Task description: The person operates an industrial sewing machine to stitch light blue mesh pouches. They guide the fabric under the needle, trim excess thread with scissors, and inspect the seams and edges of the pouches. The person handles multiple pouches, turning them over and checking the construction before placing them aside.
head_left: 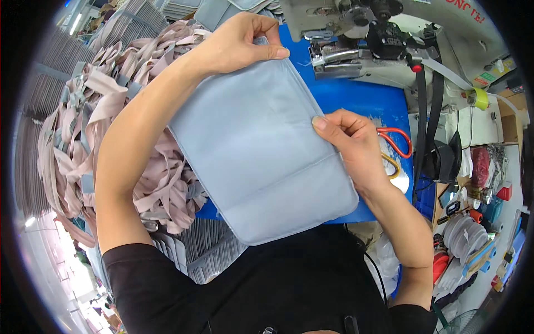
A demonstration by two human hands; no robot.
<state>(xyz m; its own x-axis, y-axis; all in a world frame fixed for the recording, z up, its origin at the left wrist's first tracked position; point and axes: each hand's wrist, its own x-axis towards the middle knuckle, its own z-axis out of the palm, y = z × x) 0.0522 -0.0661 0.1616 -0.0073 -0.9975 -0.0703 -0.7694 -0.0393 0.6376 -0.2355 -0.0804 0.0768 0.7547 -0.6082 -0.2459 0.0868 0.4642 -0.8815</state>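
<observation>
A flat light blue-grey fabric panel (250, 139) with rounded corners and a stitched edge hangs tilted in front of my chest. A crease runs across its lower part. My left hand (245, 44) pinches the top corner between thumb and fingers. Midway down the right edge, my right hand (350, 142) grips the panel with its thumb on top and its fingers curled. Just beyond the panel is the sewing machine (361, 47), its presser area apart from the fabric.
A blue work table (356, 94) lies under the panel. Scissors with red and yellow handles (401, 142) rest beside my right hand. Pink and grey fabric strips (100, 122) are heaped at the left. Stacked grey panels (214, 245) stand below, with more stacks (130, 22) behind.
</observation>
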